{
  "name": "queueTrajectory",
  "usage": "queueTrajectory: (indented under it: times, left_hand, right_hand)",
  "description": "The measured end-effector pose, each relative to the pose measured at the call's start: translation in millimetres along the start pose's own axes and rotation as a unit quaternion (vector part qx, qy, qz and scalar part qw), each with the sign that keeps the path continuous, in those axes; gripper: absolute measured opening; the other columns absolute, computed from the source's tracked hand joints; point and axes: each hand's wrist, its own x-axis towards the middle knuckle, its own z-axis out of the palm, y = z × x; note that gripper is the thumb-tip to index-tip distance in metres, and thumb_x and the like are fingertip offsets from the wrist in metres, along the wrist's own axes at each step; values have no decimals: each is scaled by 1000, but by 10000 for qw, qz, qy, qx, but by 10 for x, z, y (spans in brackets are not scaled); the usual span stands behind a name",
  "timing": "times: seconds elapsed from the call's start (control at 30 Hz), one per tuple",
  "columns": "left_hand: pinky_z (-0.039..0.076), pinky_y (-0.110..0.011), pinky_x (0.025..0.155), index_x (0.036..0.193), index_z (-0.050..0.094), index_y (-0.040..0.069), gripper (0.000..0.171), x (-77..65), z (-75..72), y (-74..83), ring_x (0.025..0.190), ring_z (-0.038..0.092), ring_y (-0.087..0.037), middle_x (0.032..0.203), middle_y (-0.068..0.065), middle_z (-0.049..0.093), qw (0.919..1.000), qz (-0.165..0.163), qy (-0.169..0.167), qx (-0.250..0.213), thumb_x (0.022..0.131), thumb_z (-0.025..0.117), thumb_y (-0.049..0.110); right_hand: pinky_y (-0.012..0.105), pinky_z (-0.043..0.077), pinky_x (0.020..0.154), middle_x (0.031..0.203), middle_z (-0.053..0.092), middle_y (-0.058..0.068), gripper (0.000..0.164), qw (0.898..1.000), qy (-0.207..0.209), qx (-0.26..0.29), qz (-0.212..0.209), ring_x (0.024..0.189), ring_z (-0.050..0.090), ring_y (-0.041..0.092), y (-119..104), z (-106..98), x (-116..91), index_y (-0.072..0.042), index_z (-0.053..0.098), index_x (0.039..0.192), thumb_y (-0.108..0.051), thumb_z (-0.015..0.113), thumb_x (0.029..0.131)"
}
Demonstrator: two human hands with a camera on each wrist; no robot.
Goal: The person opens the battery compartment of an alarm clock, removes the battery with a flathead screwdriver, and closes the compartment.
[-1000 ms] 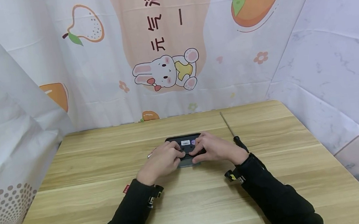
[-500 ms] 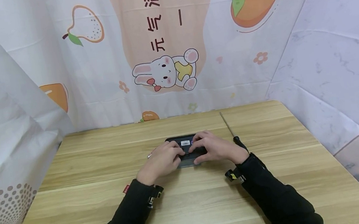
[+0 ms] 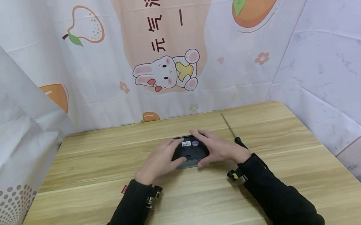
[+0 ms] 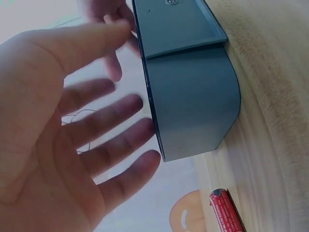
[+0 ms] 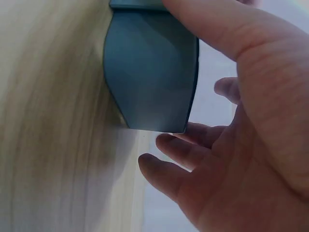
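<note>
A dark box-shaped device [image 3: 189, 150] lies on the table, its upward side carrying a white barcode label [image 3: 186, 144] and a round purple sticker [image 3: 195, 143]. My left hand [image 3: 160, 159] is at its left end, thumb and fingers spread; in the left wrist view the fingers are loosely extended by the edge of the device [image 4: 193, 96]. At the right end is my right hand [image 3: 218, 148], its thumb along the device's near side and its other fingers relaxed around the far edge. A red battery [image 4: 226, 211] lies beyond the device in the left wrist view.
A screwdriver [image 3: 228, 124] with a black handle lies to the right, its handle partly behind the right wrist. The wooden table [image 3: 196, 205] ends at a printed curtain [image 3: 99, 80] at the back.
Both hands have left the middle of the device, where their fingertips were, and moved outward to its ends. More of its surface now shows. The left hand has covered the small item beside it.
</note>
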Motion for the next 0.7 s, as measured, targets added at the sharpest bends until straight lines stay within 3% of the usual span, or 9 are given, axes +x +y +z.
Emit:
queueTrajectory:
  times: [0.1,0.23,0.53,0.7]
  left_hand:
    - [43,-49,107,156,40,9,83,-7,-2,-9,135,48,-32,151,-17,46,9996,-253,-82,-96,90,78,44]
    - [38,-52,110,158,34,6,95,-5,7,-19,143,37,-38,158,-23,33,9988,-423,-226,-31,86,80,48]
    - [29,-50,116,156,39,6,84,-31,-2,-19,152,20,-34,163,-20,26,9944,-702,-777,136,92,74,47]
    - [30,-51,116,156,41,9,79,-38,10,-22,153,16,-32,165,-18,22,9926,-756,-923,238,93,71,47]
  right_hand:
    - [59,36,109,163,15,29,121,10000,-20,51,83,145,28,47,7,1,-3,-18,8,165,-46,87,78]
    - [58,35,110,163,15,28,125,9994,-70,192,284,144,30,46,9,5,-5,-18,4,165,-48,88,77]
    - [53,36,110,161,21,25,134,9968,-225,377,670,142,36,40,39,32,1,-19,-6,164,-51,89,74]
    - [50,35,111,162,20,24,133,9963,-246,369,736,143,34,37,54,45,14,-13,-2,164,-52,88,74]
